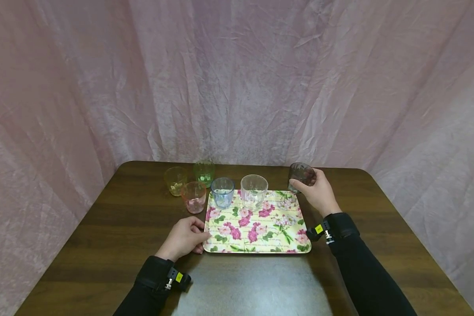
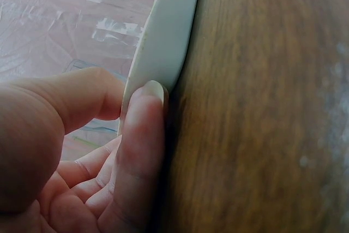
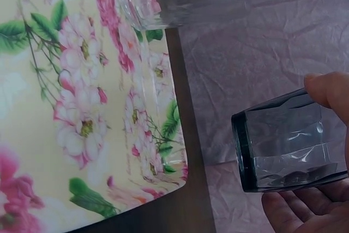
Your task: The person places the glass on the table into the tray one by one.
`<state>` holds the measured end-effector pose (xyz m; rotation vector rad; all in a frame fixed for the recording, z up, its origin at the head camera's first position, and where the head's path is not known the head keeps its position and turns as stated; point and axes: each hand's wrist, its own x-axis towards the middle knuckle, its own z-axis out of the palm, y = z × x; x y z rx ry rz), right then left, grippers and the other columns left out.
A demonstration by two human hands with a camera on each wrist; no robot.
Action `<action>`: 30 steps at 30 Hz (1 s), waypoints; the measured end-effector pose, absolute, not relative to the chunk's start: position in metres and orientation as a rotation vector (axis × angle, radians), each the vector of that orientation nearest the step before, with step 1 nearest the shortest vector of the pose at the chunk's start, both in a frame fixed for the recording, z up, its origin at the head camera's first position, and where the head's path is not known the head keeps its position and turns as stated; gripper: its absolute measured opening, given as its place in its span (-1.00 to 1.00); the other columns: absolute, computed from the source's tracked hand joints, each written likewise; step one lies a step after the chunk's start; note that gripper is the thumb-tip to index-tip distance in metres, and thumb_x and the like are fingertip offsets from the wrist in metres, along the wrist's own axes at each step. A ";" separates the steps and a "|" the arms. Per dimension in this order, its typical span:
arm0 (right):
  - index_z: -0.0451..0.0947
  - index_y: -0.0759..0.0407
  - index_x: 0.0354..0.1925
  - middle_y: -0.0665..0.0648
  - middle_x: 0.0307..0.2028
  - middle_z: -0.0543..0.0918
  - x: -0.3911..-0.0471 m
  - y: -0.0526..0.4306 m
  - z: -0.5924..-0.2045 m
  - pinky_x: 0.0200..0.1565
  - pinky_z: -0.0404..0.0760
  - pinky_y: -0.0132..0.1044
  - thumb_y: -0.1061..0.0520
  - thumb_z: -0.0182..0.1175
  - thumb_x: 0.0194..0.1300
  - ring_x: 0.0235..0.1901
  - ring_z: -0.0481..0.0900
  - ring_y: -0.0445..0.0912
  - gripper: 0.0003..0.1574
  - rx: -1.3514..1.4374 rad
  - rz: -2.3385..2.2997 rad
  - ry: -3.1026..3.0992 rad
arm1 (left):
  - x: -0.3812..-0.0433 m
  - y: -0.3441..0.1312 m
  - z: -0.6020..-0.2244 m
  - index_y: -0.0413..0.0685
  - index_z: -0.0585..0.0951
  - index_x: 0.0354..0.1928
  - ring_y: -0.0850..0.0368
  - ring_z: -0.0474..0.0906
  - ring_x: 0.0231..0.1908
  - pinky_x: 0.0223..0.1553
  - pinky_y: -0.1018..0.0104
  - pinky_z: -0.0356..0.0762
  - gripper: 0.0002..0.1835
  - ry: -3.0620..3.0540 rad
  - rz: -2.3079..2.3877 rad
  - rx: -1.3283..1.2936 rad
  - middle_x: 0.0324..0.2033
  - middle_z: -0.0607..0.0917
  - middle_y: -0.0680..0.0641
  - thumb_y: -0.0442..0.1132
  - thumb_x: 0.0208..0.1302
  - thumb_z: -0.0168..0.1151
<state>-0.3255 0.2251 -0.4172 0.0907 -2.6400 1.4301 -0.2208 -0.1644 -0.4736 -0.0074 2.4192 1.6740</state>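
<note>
My left hand is at the near left corner of a flowered tray. In the left wrist view, thumb and fingers pinch the tray's white rim. My right hand holds a dark grey glass by its side, close to the tray's far right corner. Seen from the right wrist, this glass stands out from the tray, its thick base facing the table side. Along the tray's far edge stand a blue glass and a colourless glass.
Just left of the tray are a pink glass, a yellow glass and a green glass. All of this is on a brown wooden table. A pinkish curtain hangs behind the table's far edge.
</note>
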 end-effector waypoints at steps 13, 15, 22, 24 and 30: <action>0.06 0.26 0.43 0.25 0.16 0.35 -0.320 0.218 -0.428 0.13 0.44 0.09 -0.33 0.35 0.21 0.08 0.36 0.09 0.15 0.130 1.455 -2.648 | -0.222 -0.164 -0.474 -0.32 0.54 -0.12 0.01 0.60 -0.65 -0.62 0.22 0.68 -0.77 2.415 1.665 -0.032 -0.53 0.59 -0.17 -0.40 0.25 0.36; 0.04 0.26 0.44 0.25 0.16 0.35 -0.319 0.216 -0.429 0.13 0.44 0.09 -0.32 0.35 0.22 0.09 0.36 0.09 0.16 0.137 1.451 -2.659 | -0.222 -0.164 -0.474 -0.32 0.54 -0.12 0.01 0.60 -0.65 -0.62 0.22 0.68 -0.77 2.414 1.665 -0.037 -0.53 0.59 -0.17 -0.40 0.25 0.36; 0.05 0.25 0.44 0.23 0.14 0.36 -0.316 0.210 -0.435 0.09 0.48 0.07 -0.30 0.37 0.20 0.06 0.39 0.07 0.16 0.144 1.487 -2.668 | -0.222 -0.164 -0.473 -0.31 0.54 -0.12 0.02 0.60 -0.65 -0.63 0.22 0.68 -0.77 2.415 1.662 -0.045 -0.53 0.59 -0.16 -0.40 0.25 0.36; 0.03 0.25 0.44 0.23 0.13 0.36 -0.315 0.209 -0.437 0.08 0.48 0.06 -0.30 0.38 0.20 0.05 0.39 0.07 0.17 0.145 1.496 -2.675 | -0.222 -0.164 -0.473 -0.31 0.54 -0.12 0.02 0.60 -0.65 -0.62 0.22 0.68 -0.77 2.413 1.665 -0.042 -0.53 0.59 -0.17 -0.40 0.25 0.36; 0.02 0.25 0.45 0.23 0.12 0.37 -0.314 0.206 -0.444 0.07 0.46 0.02 -0.25 0.40 0.20 0.03 0.38 0.06 0.17 0.150 1.522 -2.681 | -0.222 -0.164 -0.474 -0.32 0.54 -0.12 0.01 0.60 -0.64 -0.62 0.22 0.68 -0.77 2.409 1.668 -0.034 -0.53 0.59 -0.17 -0.40 0.25 0.36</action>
